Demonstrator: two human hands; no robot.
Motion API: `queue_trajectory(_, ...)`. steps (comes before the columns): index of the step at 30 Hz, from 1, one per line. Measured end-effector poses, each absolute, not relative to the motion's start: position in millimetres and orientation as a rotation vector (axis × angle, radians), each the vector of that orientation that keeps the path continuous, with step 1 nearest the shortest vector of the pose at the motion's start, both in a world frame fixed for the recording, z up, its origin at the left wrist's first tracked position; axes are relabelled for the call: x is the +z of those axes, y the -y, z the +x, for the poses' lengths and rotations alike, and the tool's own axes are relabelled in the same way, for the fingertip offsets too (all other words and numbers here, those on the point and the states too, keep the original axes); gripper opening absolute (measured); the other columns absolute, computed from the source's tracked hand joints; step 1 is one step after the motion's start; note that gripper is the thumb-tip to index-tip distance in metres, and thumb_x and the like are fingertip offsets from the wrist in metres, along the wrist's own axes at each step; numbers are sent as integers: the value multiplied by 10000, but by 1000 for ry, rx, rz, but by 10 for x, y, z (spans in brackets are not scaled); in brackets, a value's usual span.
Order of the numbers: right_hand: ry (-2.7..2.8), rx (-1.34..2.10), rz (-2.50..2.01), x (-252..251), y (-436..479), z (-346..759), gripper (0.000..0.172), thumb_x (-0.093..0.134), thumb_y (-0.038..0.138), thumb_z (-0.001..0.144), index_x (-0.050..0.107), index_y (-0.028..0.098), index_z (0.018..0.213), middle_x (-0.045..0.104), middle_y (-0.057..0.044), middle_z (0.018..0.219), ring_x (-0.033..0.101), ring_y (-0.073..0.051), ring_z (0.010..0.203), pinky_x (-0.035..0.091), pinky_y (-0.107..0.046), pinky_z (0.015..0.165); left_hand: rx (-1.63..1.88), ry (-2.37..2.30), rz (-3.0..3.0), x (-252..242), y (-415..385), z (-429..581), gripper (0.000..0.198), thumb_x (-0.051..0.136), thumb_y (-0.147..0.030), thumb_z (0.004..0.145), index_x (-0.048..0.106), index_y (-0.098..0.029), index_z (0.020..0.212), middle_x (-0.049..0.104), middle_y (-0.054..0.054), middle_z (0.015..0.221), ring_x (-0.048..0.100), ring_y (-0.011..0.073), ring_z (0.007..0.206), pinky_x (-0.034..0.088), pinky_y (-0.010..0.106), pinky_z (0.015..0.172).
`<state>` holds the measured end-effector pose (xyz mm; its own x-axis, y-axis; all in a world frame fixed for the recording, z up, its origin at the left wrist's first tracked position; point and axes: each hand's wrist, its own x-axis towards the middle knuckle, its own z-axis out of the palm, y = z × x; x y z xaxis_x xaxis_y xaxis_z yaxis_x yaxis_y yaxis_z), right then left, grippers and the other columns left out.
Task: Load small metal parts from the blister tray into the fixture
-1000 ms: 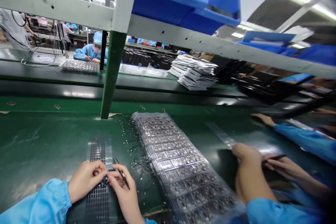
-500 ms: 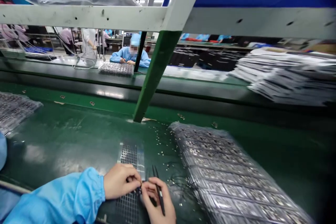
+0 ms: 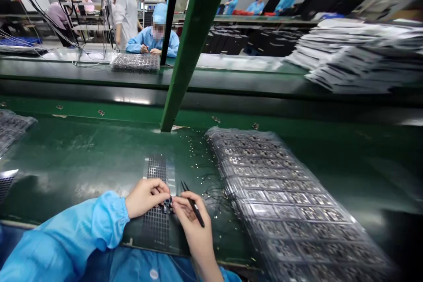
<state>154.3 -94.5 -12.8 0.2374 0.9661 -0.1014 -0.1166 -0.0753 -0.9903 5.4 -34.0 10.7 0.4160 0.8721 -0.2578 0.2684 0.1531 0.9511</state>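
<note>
My left hand is closed, thumb and forefinger pinching a small dark electronic part. From the other side, the thumb and forefinger of my right hand meet at the same part. Black tweezers lie across my right hand, gripped in its fingers with the tips pointing up and away. Under both hands a clear sheet with a grid of small dark squares lies on the green bench top. The finer shape of the part is hidden by my fingertips.
Stacked clear trays of small boards stand at right, with thin black wires and bright bits beside them. Another tray stack is at far left. A green post rises ahead. Beyond it, a co-worker sits near piled white sheets.
The camera view has tilted down, so the bench and hands appear higher in the picture. Both hands stay together at the small part, and the tweezers remain in my right hand.
</note>
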Motion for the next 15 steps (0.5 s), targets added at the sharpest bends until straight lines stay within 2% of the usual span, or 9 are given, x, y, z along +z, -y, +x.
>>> queue_trajectory(9,979,1067,-1352,-66,971,1524,224,677,253,715,534,194,876,650,-11,728,639,-138,655,535,-219,618,594,-1051,1778,180,392,41,100,600,-218,788,676,-154,789,647,23,758,579,105,665,465,183,611)
queue_trajectory(15,1035,1093,-1356,-78,983,1548,232,643,261,739,538,189,934,663,-27,743,652,-159,668,546,-262,663,572,-1094,1684,162,373,49,94,625,-223,770,678,-146,778,645,8,705,559,93,598,465,182,584)
